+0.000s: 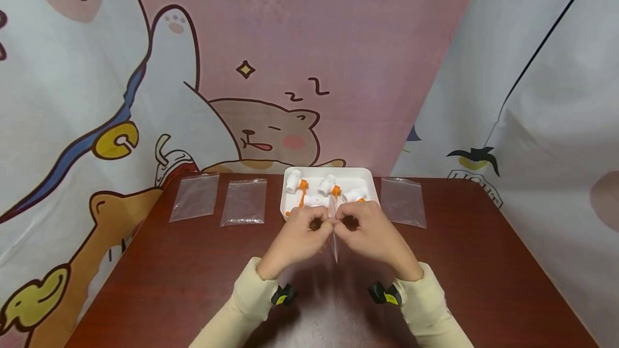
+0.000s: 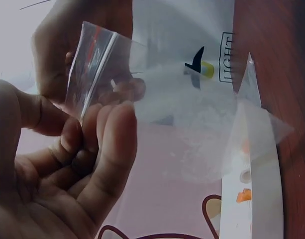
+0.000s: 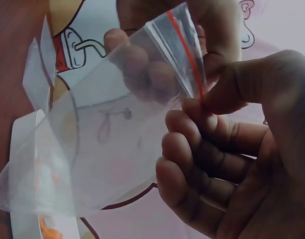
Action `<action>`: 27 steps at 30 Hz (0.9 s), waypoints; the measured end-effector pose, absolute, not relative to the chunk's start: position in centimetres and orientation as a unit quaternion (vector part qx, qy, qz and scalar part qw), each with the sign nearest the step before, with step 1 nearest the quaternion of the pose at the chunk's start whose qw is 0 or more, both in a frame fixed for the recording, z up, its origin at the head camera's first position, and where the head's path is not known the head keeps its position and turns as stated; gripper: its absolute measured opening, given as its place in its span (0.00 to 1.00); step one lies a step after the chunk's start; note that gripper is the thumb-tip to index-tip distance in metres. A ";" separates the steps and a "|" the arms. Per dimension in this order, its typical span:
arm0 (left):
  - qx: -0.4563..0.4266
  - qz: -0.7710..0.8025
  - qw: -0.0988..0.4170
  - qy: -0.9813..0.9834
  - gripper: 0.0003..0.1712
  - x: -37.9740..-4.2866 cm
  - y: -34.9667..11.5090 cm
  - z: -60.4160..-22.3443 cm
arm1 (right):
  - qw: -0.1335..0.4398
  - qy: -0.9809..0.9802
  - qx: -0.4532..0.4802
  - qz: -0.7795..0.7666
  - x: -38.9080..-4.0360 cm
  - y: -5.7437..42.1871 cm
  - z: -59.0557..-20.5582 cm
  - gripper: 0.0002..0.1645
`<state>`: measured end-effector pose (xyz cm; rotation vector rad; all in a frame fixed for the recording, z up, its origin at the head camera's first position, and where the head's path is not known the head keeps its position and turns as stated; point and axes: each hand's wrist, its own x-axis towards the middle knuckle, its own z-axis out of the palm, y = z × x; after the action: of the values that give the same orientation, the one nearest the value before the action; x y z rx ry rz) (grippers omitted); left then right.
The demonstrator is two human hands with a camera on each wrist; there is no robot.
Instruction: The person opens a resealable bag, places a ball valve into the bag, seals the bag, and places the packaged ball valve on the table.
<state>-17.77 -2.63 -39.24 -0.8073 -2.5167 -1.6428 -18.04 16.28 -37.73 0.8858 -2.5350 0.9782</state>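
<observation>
A clear zip bag (image 3: 107, 134) with a red line along its mouth hangs in front of me, seen almost edge-on in the head view. My left hand (image 1: 301, 231) pinches the mouth between thumb and forefinger. Close beside it, my right hand (image 1: 371, 230) pinches the same mouth near the zip strip, its other fingers curled in the right wrist view. Just beyond both hands stands a white tray (image 1: 368, 173) with several white plastic pieces (image 1: 293, 180) bearing orange parts (image 1: 336, 191). The hands hide the tray's near edge.
Two flat clear bags, one far left (image 1: 195, 197) and another nearer the tray (image 1: 244, 202), lie on the dark red table (image 1: 193, 283). A third bag (image 1: 403, 202) lies right of the tray. A printed cloth (image 1: 367, 69) hangs behind the table.
</observation>
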 end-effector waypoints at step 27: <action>-0.245 -0.516 0.036 -0.820 0.14 -18.9 -5.8 -38.3 | 0.153 -0.891 0.267 0.334 -18.8 19.7 -36.9 0.14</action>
<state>-18.86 -5.76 -38.33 -0.7540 -2.5182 -1.5869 -18.81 19.65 -36.89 0.7662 -2.5553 0.9592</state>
